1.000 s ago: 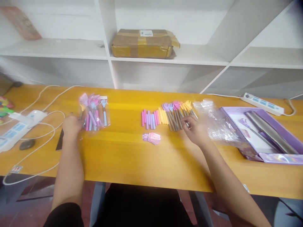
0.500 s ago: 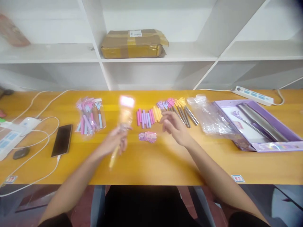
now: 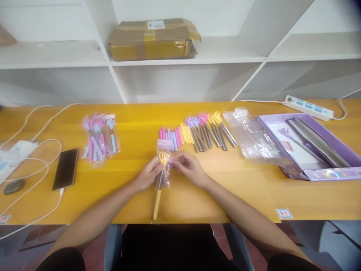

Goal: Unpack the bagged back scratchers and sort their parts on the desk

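Between my hands, near the table's front edge, is a yellow back scratcher in a clear plastic bag with a pink label card at its top. Its hand-shaped head points away from me and the yellow handle toward me. My left hand is closed on the bag's left side by the scratcher's head. With fingertips pinched, my right hand grips the bag's right edge. Just beyond lie pink, purple, blue and yellow handle sleeves in a row. Beside them are several scratcher rods with coloured heads.
Bagged scratchers lie at left, near a phone with a cable and a mouse. At right are clear bags, a purple box and a power strip. A taped carton sits on the shelf behind.
My left hand has brought the bagged yellow scratcher right and toward the middle. My right hand has come from the yellow sleeves to the bag's edge. The view has shifted slightly.
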The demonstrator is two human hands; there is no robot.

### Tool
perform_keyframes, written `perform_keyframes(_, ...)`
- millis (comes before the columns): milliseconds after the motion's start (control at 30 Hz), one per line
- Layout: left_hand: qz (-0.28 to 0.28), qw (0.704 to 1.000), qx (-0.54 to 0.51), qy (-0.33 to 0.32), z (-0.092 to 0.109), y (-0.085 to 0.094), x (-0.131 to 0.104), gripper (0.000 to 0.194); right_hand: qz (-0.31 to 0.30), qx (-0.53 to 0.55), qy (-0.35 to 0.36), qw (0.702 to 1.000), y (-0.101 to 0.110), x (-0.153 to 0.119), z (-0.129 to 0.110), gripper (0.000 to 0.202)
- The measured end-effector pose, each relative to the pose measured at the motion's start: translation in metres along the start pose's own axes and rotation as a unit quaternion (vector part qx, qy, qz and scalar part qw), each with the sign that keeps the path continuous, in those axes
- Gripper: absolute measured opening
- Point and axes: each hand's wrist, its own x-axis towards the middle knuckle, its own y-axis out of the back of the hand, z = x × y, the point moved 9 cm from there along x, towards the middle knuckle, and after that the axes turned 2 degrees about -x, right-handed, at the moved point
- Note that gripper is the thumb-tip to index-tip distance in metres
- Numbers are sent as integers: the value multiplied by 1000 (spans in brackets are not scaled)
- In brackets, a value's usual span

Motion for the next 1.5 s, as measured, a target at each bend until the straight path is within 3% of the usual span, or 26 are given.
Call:
perform_keyframes(67, -2, 1000, -1, 4, 0, -2, -3, 55, 66, -76, 56, 993, 13, -4, -10, 23)
perform_keyframes(167, -59, 997, -8, 46, -9, -18, -8, 70, 136, -159, 127, 970, 30, -8, -28, 21)
perform_keyframes(267, -98, 992, -25, 79, -18, -34, -13, 75, 104, -196, 186, 957, 28, -7, -41, 23)
perform_keyframes(367, -90, 993, -13, 80, -23, -39, -14, 75, 58, -213, 242, 945, 19, -8, -47, 12)
perform_keyframes(433, -71, 995, -12, 72, -24, -38, -13, 75, 41, -221, 248, 942, 16, -8, -45, 11)
perform_keyframes(567, -9, 999, -35, 37, -19, -27, -11, 73, 17, -250, 258, 933, 13, -6, -44, 27)
perform_keyframes(800, 41, 999, 22, 3, -18, -14, -10, 78, 36, -280, 292, 914, 12, -11, -53, 29)
perform_keyframes(1133, 19, 998, 56, 13, -23, -16, -9, 78, 38, -340, 270, 900, 8, -17, -46, 12)
perform_keyframes(1300, -24, 999, 36, 32, -30, -25, -11, 79, 129, -287, 185, 931, 43, -13, -31, 8)
perform_keyframes(1367, -30, 999, 31, 33, -30, -27, -11, 80, 102, -283, 158, 941, 50, -7, -27, 4)
perform_keyframes(1500, -45, 998, 14, 29, -26, -30, -9, 85, 4, -280, 244, 928, 43, -3, -46, 26)
